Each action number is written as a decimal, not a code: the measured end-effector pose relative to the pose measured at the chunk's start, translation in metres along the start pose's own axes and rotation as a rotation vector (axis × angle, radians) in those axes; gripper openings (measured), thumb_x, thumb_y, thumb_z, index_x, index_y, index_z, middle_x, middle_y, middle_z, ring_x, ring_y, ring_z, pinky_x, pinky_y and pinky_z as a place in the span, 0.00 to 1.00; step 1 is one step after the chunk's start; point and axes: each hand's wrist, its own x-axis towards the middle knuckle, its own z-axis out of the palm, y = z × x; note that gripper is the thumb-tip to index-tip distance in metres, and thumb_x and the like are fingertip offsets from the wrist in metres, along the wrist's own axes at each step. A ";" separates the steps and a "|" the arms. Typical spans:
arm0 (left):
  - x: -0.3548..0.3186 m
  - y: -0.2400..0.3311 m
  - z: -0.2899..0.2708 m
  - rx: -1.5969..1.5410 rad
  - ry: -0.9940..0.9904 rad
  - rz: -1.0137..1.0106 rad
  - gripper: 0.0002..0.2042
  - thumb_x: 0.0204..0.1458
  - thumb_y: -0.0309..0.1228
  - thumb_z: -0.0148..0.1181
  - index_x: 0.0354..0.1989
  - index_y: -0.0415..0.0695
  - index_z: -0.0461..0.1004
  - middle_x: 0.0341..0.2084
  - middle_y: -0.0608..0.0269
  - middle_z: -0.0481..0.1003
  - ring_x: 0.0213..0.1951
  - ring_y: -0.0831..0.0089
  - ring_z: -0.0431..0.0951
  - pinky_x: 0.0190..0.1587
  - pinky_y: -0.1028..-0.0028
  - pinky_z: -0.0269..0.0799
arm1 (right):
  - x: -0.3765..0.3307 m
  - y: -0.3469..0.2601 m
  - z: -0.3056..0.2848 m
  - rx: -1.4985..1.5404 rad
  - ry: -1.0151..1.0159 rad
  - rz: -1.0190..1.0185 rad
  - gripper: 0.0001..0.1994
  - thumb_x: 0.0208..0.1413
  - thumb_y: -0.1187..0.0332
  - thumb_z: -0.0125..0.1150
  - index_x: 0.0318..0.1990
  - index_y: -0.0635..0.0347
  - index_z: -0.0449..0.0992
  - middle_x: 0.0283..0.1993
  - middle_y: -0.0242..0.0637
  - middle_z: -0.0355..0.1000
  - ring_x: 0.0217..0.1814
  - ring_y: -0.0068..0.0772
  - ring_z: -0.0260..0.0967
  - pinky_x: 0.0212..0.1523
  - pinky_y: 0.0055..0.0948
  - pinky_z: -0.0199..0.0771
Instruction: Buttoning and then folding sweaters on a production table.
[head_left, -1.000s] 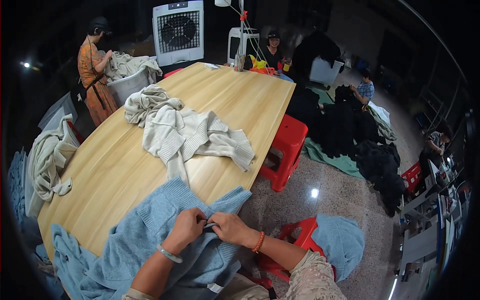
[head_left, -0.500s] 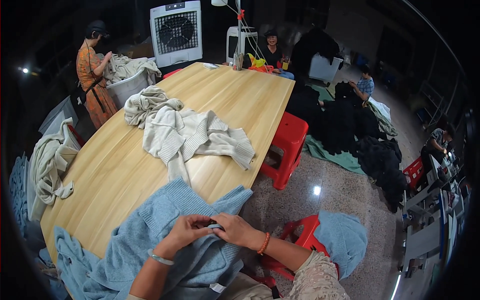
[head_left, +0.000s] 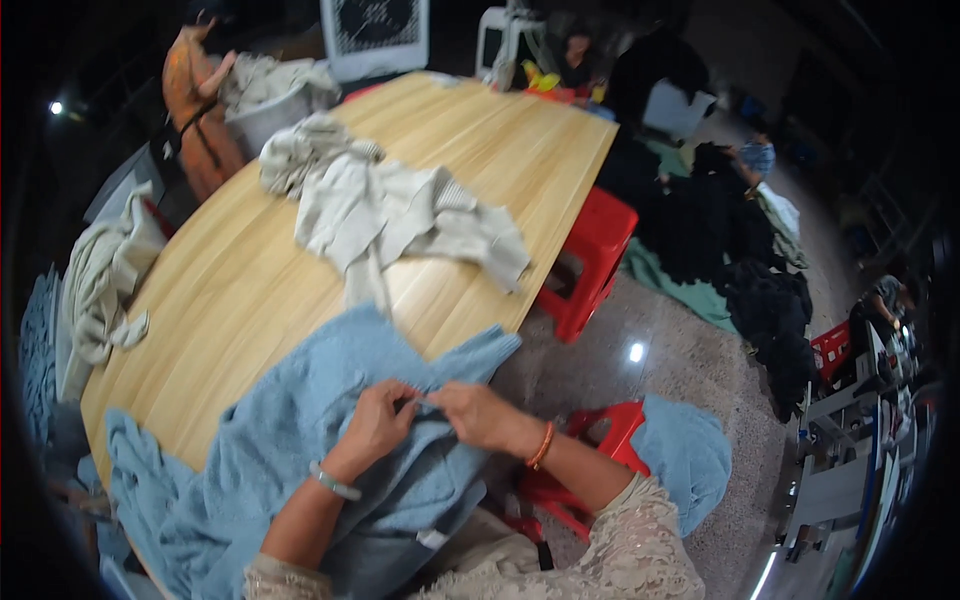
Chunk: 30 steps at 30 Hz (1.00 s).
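A light blue knitted sweater (head_left: 290,400) lies bunched over the near end of the table and my lap. Above it, my left hand (head_left: 378,428) is closed in a pinch at a small blue edge of the knit. My right hand (head_left: 480,415) pinches the same edge from the other side, and the fingertips of both hands nearly meet. Motion blur hides the exact bit between them. Farther up the table rests a cream ribbed sweater (head_left: 400,215), crumpled and apart from my hands.
The wooden table (head_left: 230,330) runs away from me. Red stools (head_left: 590,270) stand along its right side; a blue garment (head_left: 682,460) hangs over the nearest one. A tub (head_left: 285,128) of cream knitwear and a person are at far left. Dark garments (head_left: 700,230) cover the floor at right.
The whole view has shifted, so the table and stools sit higher in it. My hands have drawn slightly apart at the fingertips, still pinching the blue knit.
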 end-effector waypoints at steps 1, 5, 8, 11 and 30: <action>0.002 -0.004 0.003 0.016 0.008 0.013 0.05 0.46 0.24 0.61 0.30 0.37 0.77 0.28 0.48 0.76 0.33 0.52 0.77 0.36 0.63 0.72 | 0.001 0.002 -0.001 -0.063 0.013 -0.043 0.10 0.49 0.79 0.50 0.39 0.63 0.73 0.34 0.50 0.69 0.38 0.54 0.69 0.40 0.42 0.71; 0.008 0.007 -0.001 0.060 0.058 0.207 0.04 0.47 0.22 0.60 0.31 0.36 0.75 0.26 0.49 0.74 0.30 0.56 0.74 0.33 0.66 0.69 | 0.005 -0.008 -0.015 -0.081 0.056 -0.041 0.09 0.48 0.81 0.50 0.38 0.64 0.74 0.33 0.50 0.69 0.36 0.56 0.69 0.36 0.42 0.71; 0.008 0.004 -0.001 0.086 0.019 0.159 0.05 0.45 0.22 0.60 0.32 0.37 0.76 0.27 0.52 0.73 0.33 0.56 0.74 0.37 0.63 0.69 | 0.010 -0.010 -0.017 -0.022 0.033 -0.055 0.10 0.47 0.82 0.52 0.38 0.66 0.74 0.33 0.48 0.69 0.37 0.56 0.69 0.37 0.42 0.71; 0.001 -0.002 -0.002 0.083 0.051 0.164 0.05 0.46 0.22 0.60 0.33 0.37 0.76 0.27 0.52 0.73 0.33 0.56 0.74 0.37 0.63 0.69 | 0.010 -0.013 -0.012 -0.026 0.006 -0.071 0.08 0.48 0.82 0.54 0.37 0.67 0.74 0.33 0.48 0.70 0.37 0.55 0.69 0.37 0.41 0.71; -0.272 0.117 -0.096 -0.410 0.396 0.753 0.09 0.50 0.27 0.62 0.40 0.39 0.76 0.39 0.52 0.76 0.34 0.62 0.78 0.33 0.65 0.70 | 0.051 -0.149 0.069 -0.088 -0.363 -0.351 0.48 0.35 0.57 0.77 0.66 0.57 0.58 0.69 0.53 0.50 0.70 0.59 0.46 0.68 0.49 0.49</action>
